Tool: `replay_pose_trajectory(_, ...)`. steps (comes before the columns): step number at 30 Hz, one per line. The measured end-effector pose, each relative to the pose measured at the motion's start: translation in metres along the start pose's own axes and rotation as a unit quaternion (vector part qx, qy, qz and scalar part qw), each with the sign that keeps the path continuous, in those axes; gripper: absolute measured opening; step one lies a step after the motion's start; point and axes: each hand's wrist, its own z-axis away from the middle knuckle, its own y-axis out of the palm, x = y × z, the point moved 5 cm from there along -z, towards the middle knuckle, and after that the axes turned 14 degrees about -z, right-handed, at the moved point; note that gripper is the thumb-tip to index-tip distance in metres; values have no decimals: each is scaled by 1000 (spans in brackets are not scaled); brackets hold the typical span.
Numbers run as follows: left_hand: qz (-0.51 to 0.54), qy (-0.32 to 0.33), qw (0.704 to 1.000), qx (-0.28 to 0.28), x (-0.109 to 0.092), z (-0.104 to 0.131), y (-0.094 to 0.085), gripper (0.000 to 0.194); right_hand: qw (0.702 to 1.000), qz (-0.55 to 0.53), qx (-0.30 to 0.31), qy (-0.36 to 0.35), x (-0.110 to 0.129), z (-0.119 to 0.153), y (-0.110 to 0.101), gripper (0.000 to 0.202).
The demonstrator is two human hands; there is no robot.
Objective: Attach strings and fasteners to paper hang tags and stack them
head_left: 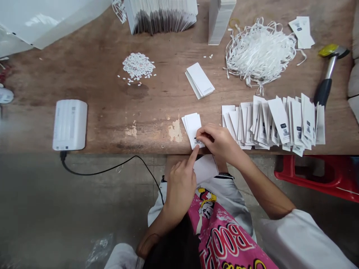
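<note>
A few white cards point(193, 123) with small dark printing lie fanned at the table's front edge. My left hand point(181, 183) reaches up from below; its index finger is stretched out to the lower edge of the top card, and the other fingers are curled. My right hand point(220, 140) comes from the right with thumb and index finger pinched together over the printed corner of that card. Whatever is in the pinch, if anything, is too small to make out. Below the edge, a white sheet point(206, 168) lies over my lap.
Printed tags point(283, 127) lie overlapped in a long row at right. Behind are white string loops point(260, 52), tiny white pieces point(138, 67), folded cards point(199, 80) and a card stack point(165, 15). A hammer point(327, 78) lies right, a corded white box point(70, 125) left.
</note>
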Motion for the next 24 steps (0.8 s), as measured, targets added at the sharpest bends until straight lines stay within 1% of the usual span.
replay_pose_trajectory(5, -15, -5, 1000, 7, -1, -2, -1, 75, 1000, 11, -4, -25, 3, 0, -1, 14)
replay_pose_trajectory(9, -46, -19, 999, 12, -3, -2, -2, 76, 999, 30, -11, -28, 4, 1, 0, 16)
replay_pose_trajectory(13, -61, -23, 998, 24, -5, -2, -2, 75, 994, 99, -11, -35, 7, 7, 3, 17)
replay_pose_trajectory(14, -60, -23, 998, 27, -4, -2, -2, 76, 991, 124, -21, -40, 8, 9, 3, 17)
replay_pose_trajectory(16, -58, -25, 998, 29, -4, -4, -2, 76, 983, 164, -68, -52, 11, 16, -1, 19)
replay_pose_trajectory(17, -56, -24, 998, 30, -3, -4, -1, 76, 978, 175, -91, -64, 13, 21, -2, 23)
replay_pose_trajectory(18, -56, -25, 998, 31, -2, -5, -1, 75, 974, 183, -102, -80, 15, 25, -2, 27)
replay_pose_trajectory(19, -54, -24, 998, 34, -1, -6, 0, 74, 972, 191, -98, -98, 16, 29, 0, 31)
replay_pose_trajectory(21, -44, -20, 998, 38, 1, -7, 2, 70, 967, 213, -62, -127, 16, 35, 8, 30)
replay_pose_trajectory(23, -17, -17, 999, 32, 4, -5, 3, 68, 962, 236, -28, -134, 14, 40, 14, 28)
replay_pose_trajectory(24, 3, -22, 999, 24, 7, -2, 2, 68, 960, 246, -20, -133, 12, 41, 16, 28)
